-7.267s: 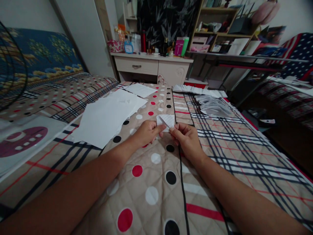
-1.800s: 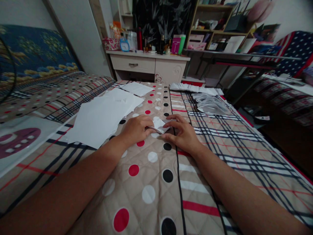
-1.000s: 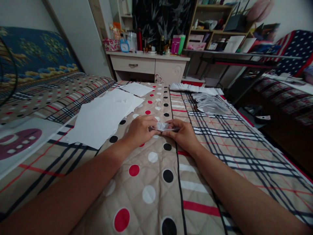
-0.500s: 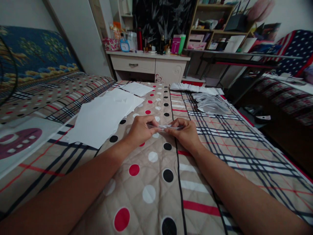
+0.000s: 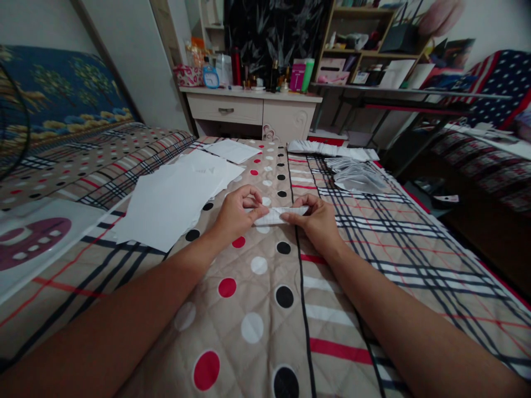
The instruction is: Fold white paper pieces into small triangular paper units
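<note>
Between my two hands is a narrow strip of white paper, held lengthwise across the middle of the view, with faint marks on its face. My left hand pinches its left end between thumb and fingers. At the other end my right hand grips the strip, thumb on the near face and fingers behind. The strip's ends are partly covered by my fingers. To the left of my left hand lies a stack of white paper sheets. Beyond my right hand rests a fanned pile of thin white pieces.
A patterned quilted bedspread spreads under everything. A long row of white pieces lies at its far edge. At the left is a clear plastic bag with purple print. A white dresser with bottles stands behind the bed.
The strip has turned so its broad white face shows, where before only a thin edge was visible. My left hand has shifted slightly left, away from my right.
</note>
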